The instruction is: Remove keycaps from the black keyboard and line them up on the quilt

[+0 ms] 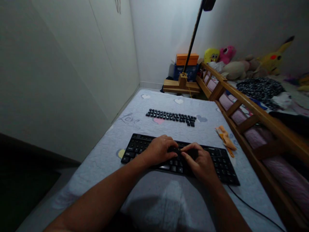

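Note:
A black keyboard (217,154) lies across the padded, heart-patterned cover in front of me, and several of its key places look bare. My left hand (161,149) rests over its middle, thumb and forefinger closed toward each other at a dark spot. Facing it, my right hand (199,159) pinches with thumb and forefinger at the same spot, the fingertips of both hands almost touching. Whatever small dark thing is between them blends into the keyboard. Beyond the keyboard, loose black keycaps (171,116) are laid out in neat rows.
An orange cloth item (225,138) lies right of the keyboard. The keyboard's cable (253,206) runs toward the lower right. A wooden rail (256,116) borders the right side, with plush toys (235,70) beyond. A lamp stand (182,82) and orange box (187,59) are at the back.

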The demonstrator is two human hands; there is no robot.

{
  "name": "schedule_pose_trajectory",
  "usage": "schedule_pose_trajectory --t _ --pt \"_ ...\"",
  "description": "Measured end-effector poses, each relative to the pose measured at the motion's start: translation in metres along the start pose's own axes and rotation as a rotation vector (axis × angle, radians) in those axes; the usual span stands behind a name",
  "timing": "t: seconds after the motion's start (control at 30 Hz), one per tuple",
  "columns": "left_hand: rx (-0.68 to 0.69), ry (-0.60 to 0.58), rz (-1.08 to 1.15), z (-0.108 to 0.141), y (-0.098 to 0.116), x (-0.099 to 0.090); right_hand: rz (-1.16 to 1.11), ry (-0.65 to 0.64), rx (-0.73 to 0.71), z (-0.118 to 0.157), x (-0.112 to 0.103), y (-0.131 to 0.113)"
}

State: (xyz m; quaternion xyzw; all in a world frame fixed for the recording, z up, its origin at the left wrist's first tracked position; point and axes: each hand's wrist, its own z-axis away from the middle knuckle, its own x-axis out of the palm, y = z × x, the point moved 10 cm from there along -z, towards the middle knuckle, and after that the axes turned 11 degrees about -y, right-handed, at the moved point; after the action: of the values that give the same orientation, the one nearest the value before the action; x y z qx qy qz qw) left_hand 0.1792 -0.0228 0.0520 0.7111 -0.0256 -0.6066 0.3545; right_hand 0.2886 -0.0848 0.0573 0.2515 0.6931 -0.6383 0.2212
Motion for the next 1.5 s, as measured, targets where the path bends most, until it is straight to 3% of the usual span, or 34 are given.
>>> schedule_pose_trajectory --t 0.5,0.9,1.13,1.33,1.5 --pt "0.056 0.121 -0.149 0.002 0.016 -0.003 0.073 0.035 -0.067 0.003 -0.001 -0.008" --pt "-0.036 0.213 0.097 -0.003 -0.003 -0.028 -0.02 0.26 0.045 0.014 -0.028 0.019" --pt "-0.103 0.136 0.03 -0.056 -0.018 -0.033 0.062 0.362 0.005 0.02 -0.041 0.015" --pt "-0.218 0.071 -0.011 -0.113 -0.045 -0.024 0.077 0.378 0.037 0.027 -0.048 0.02" --pt "-0.28 0.073 -0.06 -0.144 -0.063 -0.016 0.063 0.394 0.065 0.03 -0.052 0.027"
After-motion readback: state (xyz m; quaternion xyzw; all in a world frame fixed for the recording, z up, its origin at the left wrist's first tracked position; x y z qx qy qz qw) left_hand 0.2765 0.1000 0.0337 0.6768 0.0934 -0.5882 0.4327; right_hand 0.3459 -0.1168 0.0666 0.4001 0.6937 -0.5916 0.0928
